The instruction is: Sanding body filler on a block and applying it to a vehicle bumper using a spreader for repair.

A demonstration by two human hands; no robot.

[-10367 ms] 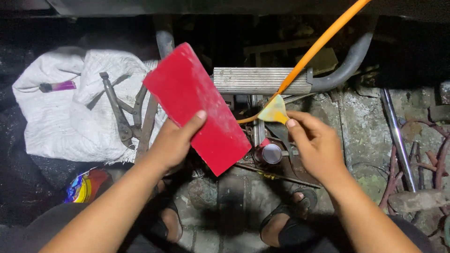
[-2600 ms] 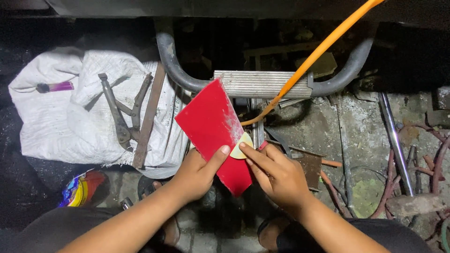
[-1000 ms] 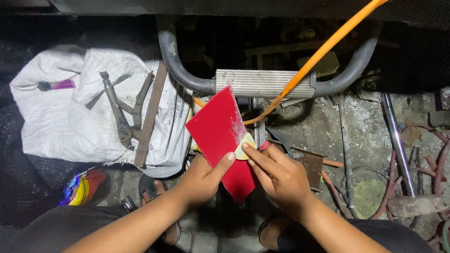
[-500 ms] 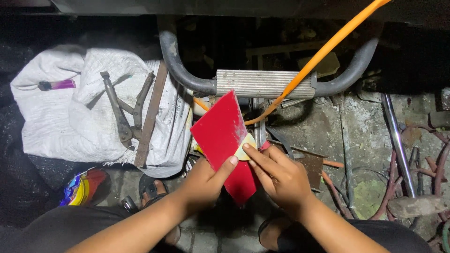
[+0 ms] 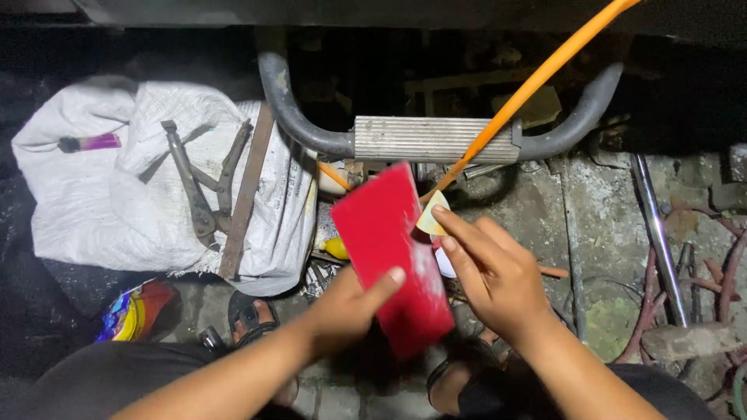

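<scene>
While L hand (image 5: 350, 299) grips, red sheet (image 5: 393, 257) steep, top tipped left

You are crouched in a rough repair workshop, low on a stained, cracked concrete floor (image 5: 560, 233). A white sack (image 5: 101, 202) at the floor's left edge serves as a tool mat, carrying worn pliers (image 5: 194, 187) and a rusty flat bar (image 5: 245, 194). Rusted rods (image 5: 700, 288) and a steel pipe (image 5: 657, 233) lie along the right edge.

Count: one red board (image 5: 393, 257), one pale scraper (image 5: 432, 215), one orange hose (image 5: 537, 82), one white sack (image 5: 124, 194), one pair of pliers (image 5: 198, 187), two hands.
</scene>
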